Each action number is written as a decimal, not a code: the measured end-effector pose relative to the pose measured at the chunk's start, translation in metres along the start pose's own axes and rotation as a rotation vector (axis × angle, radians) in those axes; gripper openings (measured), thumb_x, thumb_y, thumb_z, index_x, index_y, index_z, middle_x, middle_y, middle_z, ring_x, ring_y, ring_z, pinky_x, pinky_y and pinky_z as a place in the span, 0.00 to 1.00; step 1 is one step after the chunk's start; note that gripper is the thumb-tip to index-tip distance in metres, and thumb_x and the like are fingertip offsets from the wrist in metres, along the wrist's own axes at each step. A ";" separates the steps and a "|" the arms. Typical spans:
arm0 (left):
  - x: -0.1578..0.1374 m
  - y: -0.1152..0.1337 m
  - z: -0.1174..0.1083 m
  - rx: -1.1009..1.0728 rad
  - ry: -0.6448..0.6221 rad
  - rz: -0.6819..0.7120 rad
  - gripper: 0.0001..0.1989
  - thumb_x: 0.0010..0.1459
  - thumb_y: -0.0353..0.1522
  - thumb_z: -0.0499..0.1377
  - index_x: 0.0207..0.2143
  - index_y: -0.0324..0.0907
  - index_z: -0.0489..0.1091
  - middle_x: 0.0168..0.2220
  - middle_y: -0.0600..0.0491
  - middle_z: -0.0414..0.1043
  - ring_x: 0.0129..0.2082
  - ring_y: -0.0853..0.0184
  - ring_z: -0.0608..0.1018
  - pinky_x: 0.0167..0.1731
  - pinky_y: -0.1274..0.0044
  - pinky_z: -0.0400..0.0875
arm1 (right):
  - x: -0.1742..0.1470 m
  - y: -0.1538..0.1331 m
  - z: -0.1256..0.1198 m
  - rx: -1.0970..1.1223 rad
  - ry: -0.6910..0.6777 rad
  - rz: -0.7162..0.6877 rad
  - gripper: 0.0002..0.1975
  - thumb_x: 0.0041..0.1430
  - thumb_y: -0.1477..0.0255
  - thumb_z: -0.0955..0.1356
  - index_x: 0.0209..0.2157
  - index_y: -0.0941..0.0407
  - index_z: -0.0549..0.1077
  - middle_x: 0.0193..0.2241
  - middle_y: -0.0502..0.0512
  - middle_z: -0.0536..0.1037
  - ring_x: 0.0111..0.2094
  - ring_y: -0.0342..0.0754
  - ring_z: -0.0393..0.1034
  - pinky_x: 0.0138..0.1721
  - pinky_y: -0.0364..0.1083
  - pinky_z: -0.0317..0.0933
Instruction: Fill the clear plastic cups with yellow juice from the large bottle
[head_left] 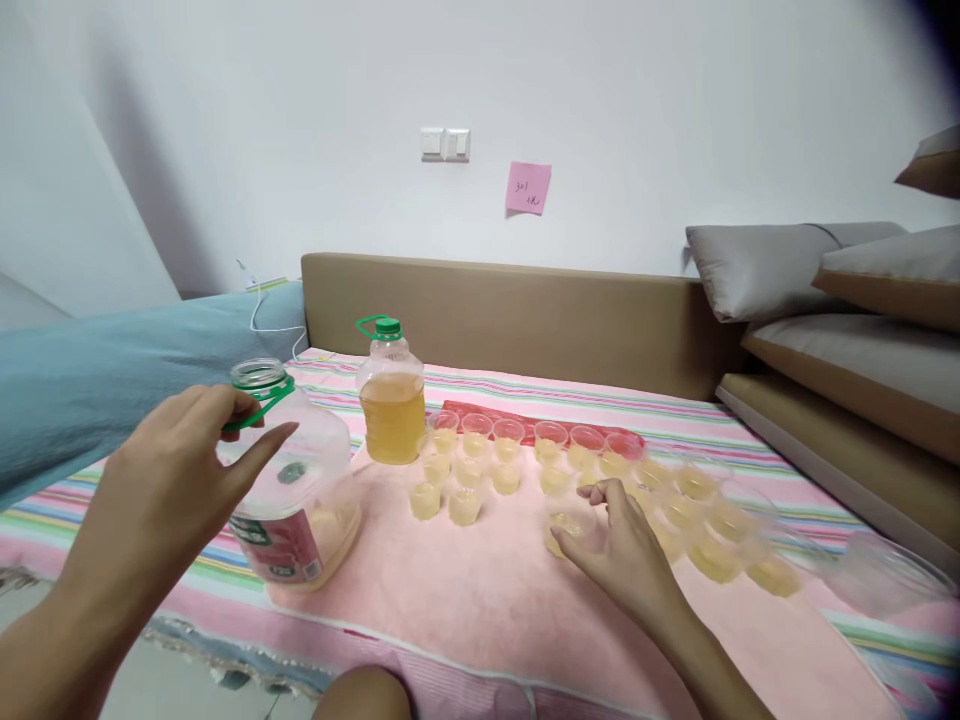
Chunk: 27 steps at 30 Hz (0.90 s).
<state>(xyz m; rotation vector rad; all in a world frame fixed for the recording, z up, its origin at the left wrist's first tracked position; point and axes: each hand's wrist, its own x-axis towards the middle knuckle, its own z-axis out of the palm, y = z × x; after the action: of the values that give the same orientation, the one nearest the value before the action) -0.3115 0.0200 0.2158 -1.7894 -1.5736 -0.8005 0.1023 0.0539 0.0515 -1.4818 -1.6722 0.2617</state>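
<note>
My left hand (pixel 176 465) has its fingers hooked around the green loop handle (pixel 259 408) of a clear plastic jug (pixel 322 455). The jug is uncapped, has a pink label, and holds a little pale liquid at its bottom. My right hand (pixel 619 545) is curled at a small clear plastic cup (pixel 566 528) of yellowish liquid, its thumb and bent fingers around the cup's side; the exact contact is blurred. Rows of similar filled cups (pixel 465 505) stand in front and to the left, and more filled cups (pixel 712 560) stand to the right of that hand.
A capped jug (pixel 394 415) of amber liquid stands behind the left cups. Pink cloth (pixel 465 590) covers part of the striped sheet (pixel 480 372). Clear plastic containers (pixel 892 575) lie at right, near stacked cushions (pixel 847 345). A brown headboard (pixel 487 310) runs along the wall.
</note>
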 end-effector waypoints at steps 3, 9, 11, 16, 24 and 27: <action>-0.001 -0.001 0.003 0.006 -0.018 0.028 0.20 0.71 0.50 0.47 0.37 0.45 0.61 0.34 0.53 0.65 0.34 0.60 0.70 0.36 0.72 0.59 | 0.008 -0.008 0.011 0.011 -0.008 -0.026 0.22 0.53 0.51 0.67 0.41 0.51 0.61 0.46 0.55 0.72 0.48 0.58 0.65 0.45 0.54 0.61; -0.006 -0.003 0.009 0.011 0.028 0.095 0.18 0.73 0.47 0.47 0.36 0.45 0.60 0.32 0.54 0.63 0.34 0.59 0.69 0.37 0.70 0.61 | 0.021 -0.019 0.042 0.020 -0.031 -0.043 0.23 0.53 0.50 0.67 0.41 0.52 0.62 0.43 0.56 0.71 0.45 0.59 0.64 0.43 0.55 0.61; -0.007 -0.004 0.009 0.005 0.039 0.104 0.17 0.73 0.46 0.48 0.36 0.44 0.61 0.32 0.54 0.63 0.35 0.59 0.69 0.37 0.69 0.62 | 0.023 -0.021 0.050 0.015 -0.035 -0.050 0.23 0.53 0.50 0.66 0.41 0.52 0.62 0.43 0.56 0.71 0.45 0.59 0.63 0.44 0.55 0.61; -0.012 -0.009 0.010 0.037 0.078 0.145 0.21 0.72 0.48 0.47 0.41 0.41 0.66 0.36 0.48 0.67 0.38 0.54 0.70 0.41 0.65 0.65 | 0.023 -0.019 0.047 -0.027 -0.021 -0.062 0.22 0.54 0.50 0.66 0.41 0.52 0.63 0.42 0.56 0.71 0.44 0.60 0.64 0.43 0.55 0.59; -0.015 -0.003 0.018 0.085 0.176 0.118 0.31 0.70 0.54 0.46 0.42 0.34 0.70 0.35 0.43 0.71 0.41 0.47 0.74 0.46 0.58 0.67 | 0.021 0.014 -0.013 -0.151 0.050 -0.045 0.24 0.54 0.47 0.67 0.40 0.52 0.64 0.43 0.55 0.73 0.44 0.62 0.64 0.42 0.54 0.56; -0.019 -0.003 0.020 0.001 0.214 0.000 0.31 0.67 0.54 0.51 0.48 0.33 0.69 0.43 0.39 0.71 0.50 0.42 0.72 0.54 0.51 0.64 | 0.020 0.032 -0.030 -0.235 0.080 -0.029 0.25 0.54 0.45 0.67 0.39 0.51 0.65 0.43 0.55 0.74 0.44 0.62 0.65 0.41 0.54 0.56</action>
<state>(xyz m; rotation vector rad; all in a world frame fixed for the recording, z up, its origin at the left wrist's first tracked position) -0.3154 0.0242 0.1882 -1.6432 -1.4332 -0.9573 0.1475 0.0691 0.0573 -1.6154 -1.7033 -0.0110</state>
